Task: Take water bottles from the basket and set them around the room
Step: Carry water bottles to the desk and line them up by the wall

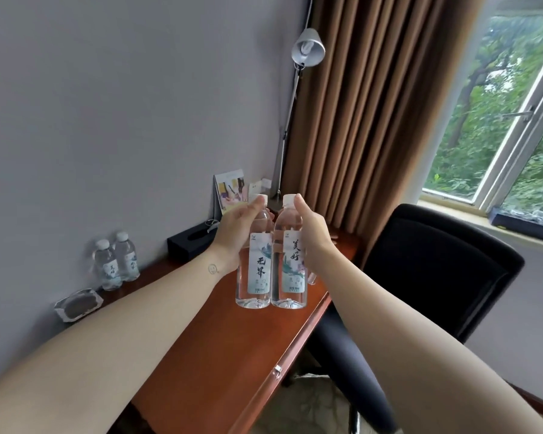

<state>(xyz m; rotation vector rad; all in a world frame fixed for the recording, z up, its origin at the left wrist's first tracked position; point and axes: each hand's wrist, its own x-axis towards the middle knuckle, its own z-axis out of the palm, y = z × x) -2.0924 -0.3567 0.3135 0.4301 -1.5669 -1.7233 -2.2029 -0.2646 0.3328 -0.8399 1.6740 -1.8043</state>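
I hold two clear water bottles upright and side by side over the wooden desk (pixel 220 349). My left hand (pixel 235 236) grips the left bottle (pixel 254 277) round its upper body. My right hand (pixel 314 233) grips the right bottle (pixel 290 270) the same way. Both have white caps and white labels with black characters. I cannot tell whether their bases touch the desk. Two more water bottles (pixel 118 261) stand against the wall at the desk's left. No basket is in view.
On the desk stand a glass ashtray (pixel 79 303), a black tissue box (pixel 190 242), a card stand (pixel 231 189) and a grey desk lamp (pixel 308 48). A black office chair (pixel 436 270) sits right of the desk. Brown curtains and a window lie beyond.
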